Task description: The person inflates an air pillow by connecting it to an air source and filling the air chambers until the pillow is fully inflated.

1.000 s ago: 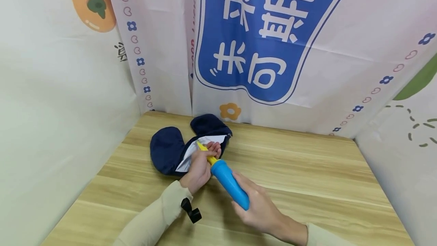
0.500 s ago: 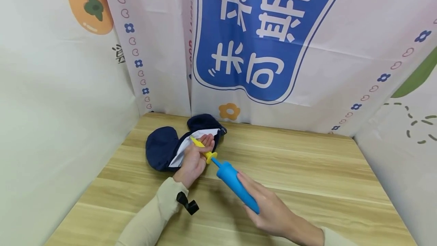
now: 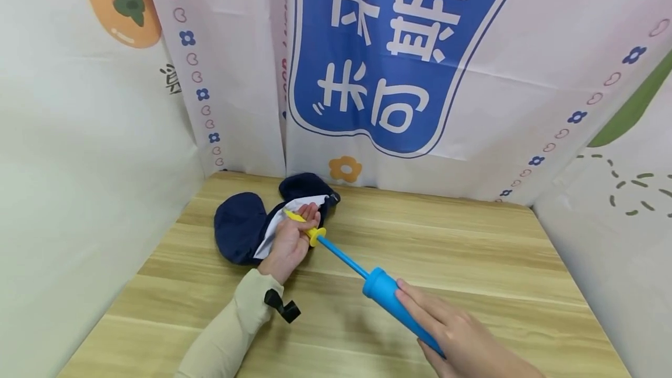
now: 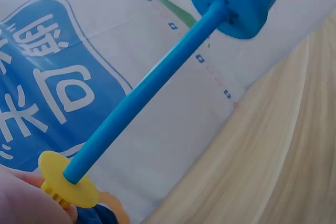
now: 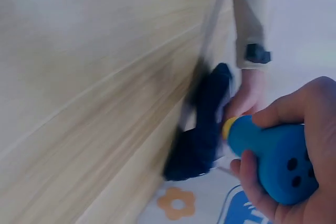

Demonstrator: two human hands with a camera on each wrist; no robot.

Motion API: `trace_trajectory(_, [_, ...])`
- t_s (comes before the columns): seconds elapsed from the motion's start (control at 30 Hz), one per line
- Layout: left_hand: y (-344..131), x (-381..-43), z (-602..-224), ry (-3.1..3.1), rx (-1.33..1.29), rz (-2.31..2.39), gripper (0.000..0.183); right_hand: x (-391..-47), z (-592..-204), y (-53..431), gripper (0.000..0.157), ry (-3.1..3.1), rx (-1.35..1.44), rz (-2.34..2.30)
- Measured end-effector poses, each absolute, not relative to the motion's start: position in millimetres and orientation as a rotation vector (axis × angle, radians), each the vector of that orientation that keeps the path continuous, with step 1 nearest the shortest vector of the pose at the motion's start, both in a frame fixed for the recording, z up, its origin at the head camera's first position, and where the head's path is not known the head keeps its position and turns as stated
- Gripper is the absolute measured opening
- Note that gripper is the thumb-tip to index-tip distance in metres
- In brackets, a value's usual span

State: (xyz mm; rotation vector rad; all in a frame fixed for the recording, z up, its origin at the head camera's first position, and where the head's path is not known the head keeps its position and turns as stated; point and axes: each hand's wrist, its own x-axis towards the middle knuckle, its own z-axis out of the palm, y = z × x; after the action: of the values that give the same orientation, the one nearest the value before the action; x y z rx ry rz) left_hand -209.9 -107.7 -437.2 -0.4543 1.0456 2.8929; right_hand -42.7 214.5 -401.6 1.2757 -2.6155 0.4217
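A blue and yellow hand air pump [image 3: 400, 303] stretches between my two hands, its thin blue rod [image 3: 343, 258] drawn out of the barrel. My left hand [image 3: 287, 246] pinches the yellow nozzle end [image 4: 62, 182] just behind its round flange, palm up. Behind that hand lies a navy U-shaped neck pillow [image 3: 238, 229], unfolded to a white inner side; the nozzle tip points at this white part, and its seat there is hidden. My right hand [image 3: 464, 334] grips the blue barrel, fingers wrapped around it; the holed end of the barrel [image 5: 273, 156] shows in the right wrist view.
The wooden table [image 3: 472, 249] meets a printed curtain [image 3: 252, 74] at the back, with white side walls on both sides. A black strap mount [image 3: 282, 306] sits on the left wrist.
My right hand has pulled the barrel back toward the front right, away from the yellow flange, baring a long stretch of rod. My left hand keeps its pinch on the nozzle.
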Motion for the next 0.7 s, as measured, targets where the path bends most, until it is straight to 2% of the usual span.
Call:
trace_trajectory(0.1, [-103.0,-206.0,-438.2,1.053,-0.459,2.9,0.05,-39.1,-396.5,210.1,0.109,-2.592,1.246,0.379])
trace_trajectory(0.27, [-94.7,-197.2,-443.2,1.07,-0.493,2.927,0.036,-49.5,-409.8,187.2,0.1,-2.43,1.222,0.387])
trace_trajectory(0.47, [-93.5,-186.8,-455.0,1.166,-0.527,2.904,0.036,-77.0,-434.9,152.3,0.084,-2.379,1.229,0.416])
trace_trajectory(0.7, [-96.4,-186.8,-461.7,1.208,-0.492,2.89,0.043,-105.3,-434.3,120.5,0.077,-2.512,1.245,0.565])
